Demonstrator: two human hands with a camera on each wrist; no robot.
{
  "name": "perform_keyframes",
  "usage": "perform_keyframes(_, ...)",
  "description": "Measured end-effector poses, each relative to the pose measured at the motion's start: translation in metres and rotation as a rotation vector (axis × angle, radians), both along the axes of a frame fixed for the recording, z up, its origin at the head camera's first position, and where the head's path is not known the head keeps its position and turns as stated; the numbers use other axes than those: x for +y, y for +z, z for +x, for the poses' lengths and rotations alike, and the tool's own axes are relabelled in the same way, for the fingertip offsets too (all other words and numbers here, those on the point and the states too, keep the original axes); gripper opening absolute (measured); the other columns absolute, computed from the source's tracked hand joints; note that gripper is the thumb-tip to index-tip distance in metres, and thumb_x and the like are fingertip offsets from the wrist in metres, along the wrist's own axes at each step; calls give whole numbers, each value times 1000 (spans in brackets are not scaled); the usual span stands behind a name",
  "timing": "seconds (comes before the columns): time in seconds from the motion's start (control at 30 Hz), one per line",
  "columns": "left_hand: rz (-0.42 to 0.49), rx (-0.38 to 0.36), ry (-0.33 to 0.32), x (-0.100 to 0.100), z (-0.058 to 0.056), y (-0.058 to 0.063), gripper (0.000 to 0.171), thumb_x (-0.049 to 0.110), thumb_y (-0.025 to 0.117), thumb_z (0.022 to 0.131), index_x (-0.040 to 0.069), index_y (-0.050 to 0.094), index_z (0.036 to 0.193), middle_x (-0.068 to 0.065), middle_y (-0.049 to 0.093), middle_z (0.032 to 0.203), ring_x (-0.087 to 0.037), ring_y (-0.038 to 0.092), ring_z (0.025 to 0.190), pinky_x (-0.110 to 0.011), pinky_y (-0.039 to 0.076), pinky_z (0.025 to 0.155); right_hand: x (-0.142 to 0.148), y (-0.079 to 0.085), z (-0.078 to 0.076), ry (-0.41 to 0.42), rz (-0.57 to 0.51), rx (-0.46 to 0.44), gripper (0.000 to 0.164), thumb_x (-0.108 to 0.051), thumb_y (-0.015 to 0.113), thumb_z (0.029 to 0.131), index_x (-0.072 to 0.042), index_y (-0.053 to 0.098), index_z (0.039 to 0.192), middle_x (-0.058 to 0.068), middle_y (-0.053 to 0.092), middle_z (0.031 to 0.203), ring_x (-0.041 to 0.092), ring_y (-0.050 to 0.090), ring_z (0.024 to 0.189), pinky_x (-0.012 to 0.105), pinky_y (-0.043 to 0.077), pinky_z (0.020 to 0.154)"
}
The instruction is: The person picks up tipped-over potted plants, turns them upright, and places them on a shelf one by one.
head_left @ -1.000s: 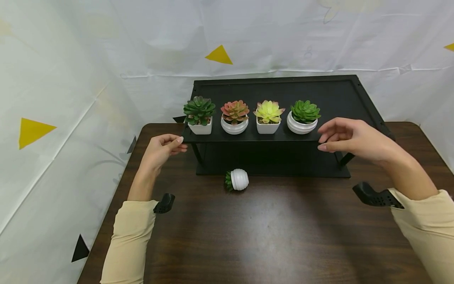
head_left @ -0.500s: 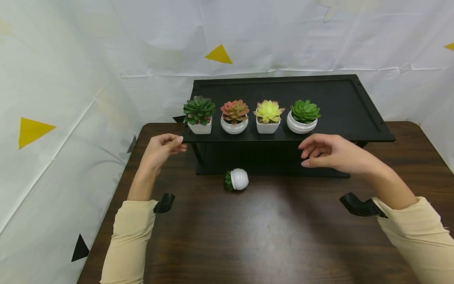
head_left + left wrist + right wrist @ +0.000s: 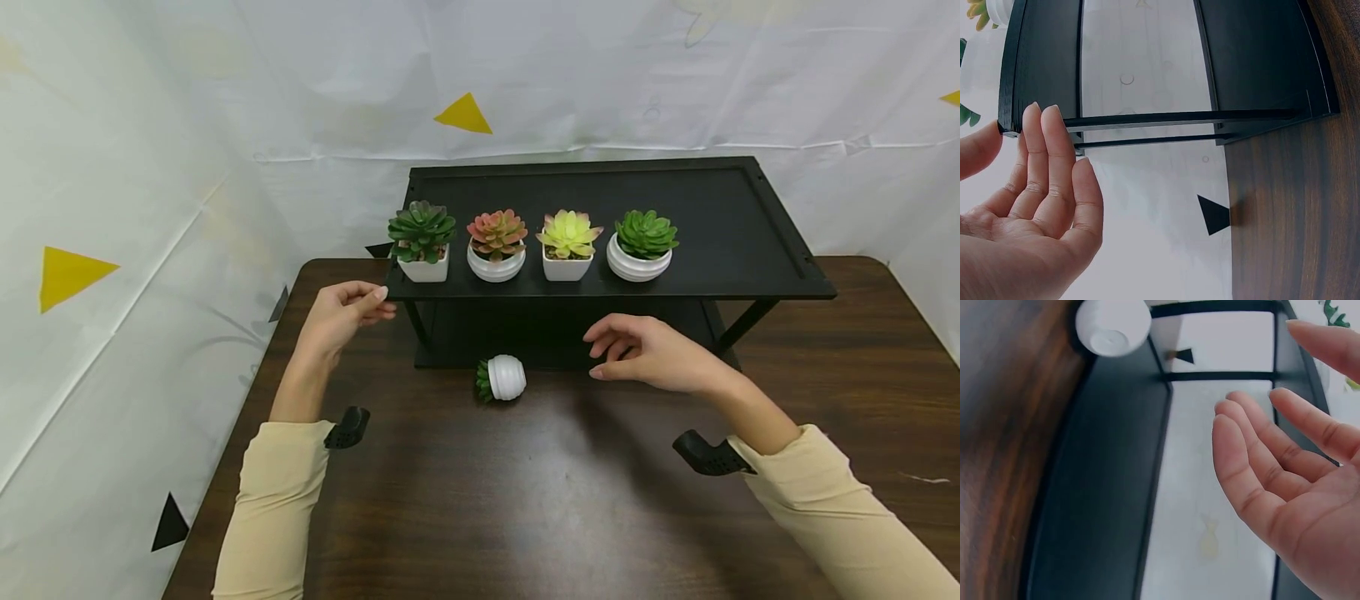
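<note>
My left hand point(image 3: 341, 321) pinches the front left corner of the black two-tier shelf point(image 3: 720, 217), thumb on the upper board's edge and fingers point(image 3: 1054, 169) under it. My right hand point(image 3: 645, 354) hovers in front of the shelf's lower board, fingers loosely bent around nothing. To its left, a small succulent in a white ribbed pot point(image 3: 507, 377) lies on its side on the table, leaves pointing left. In the right wrist view the pot's round base point(image 3: 1109, 342) faces the camera, beyond the fingertips.
Along the upper board's front stand a dark green succulent point(image 3: 422, 233), a reddish one point(image 3: 498, 237), a yellow one point(image 3: 568, 236) and a bright green one point(image 3: 646, 236), all in white pots. The dark wooden table point(image 3: 525, 517) meets white sheeting point(image 3: 337, 100) behind and left.
My right hand has moved left and toward me, from the shelf's upper front edge down toward the fallen potted succulent. My left hand has stayed at the shelf corner.
</note>
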State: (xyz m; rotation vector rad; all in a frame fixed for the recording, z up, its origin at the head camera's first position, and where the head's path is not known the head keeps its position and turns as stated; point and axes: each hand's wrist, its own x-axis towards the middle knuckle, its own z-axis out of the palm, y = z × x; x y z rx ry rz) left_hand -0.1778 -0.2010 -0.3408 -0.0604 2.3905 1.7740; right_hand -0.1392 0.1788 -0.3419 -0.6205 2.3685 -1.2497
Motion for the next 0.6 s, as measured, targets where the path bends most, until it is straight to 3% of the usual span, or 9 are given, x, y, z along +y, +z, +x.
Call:
perform_keyframes(0.1, -1, -4, 0, 0, 0, -1, 31, 18, 53, 94, -6, 55, 113, -2, 63, 85, -25, 63, 90, -37, 45, 91, -8, -6, 1, 21, 13, 3, 37, -13, 70, 81, 0, 55, 112, 8, 57, 97, 20, 56, 82, 29, 51, 69)
perform_keyframes(0.23, -10, -4, -3, 0, -1, -1, 32, 19, 53, 94, -6, 54, 114, -4, 63, 87, -28, 62, 93, -36, 46, 91, -20, -17, 2, 45, 21, 26, 37, -13, 70, 81, 0, 56, 112, 8, 57, 98, 19, 56, 82, 33, 50, 70)
perform_keyframes(0.6, 10, 5, -3, 0, -1, -1, 33, 19, 54, 94, -9, 54, 113, -3, 63, 85, -11, 63, 78, -41, 43, 93, -55, -46, 4, 67, 17, 124, 35, -10, 71, 79, 0, 58, 109, 8, 58, 96, 22, 55, 83, 30, 50, 69)
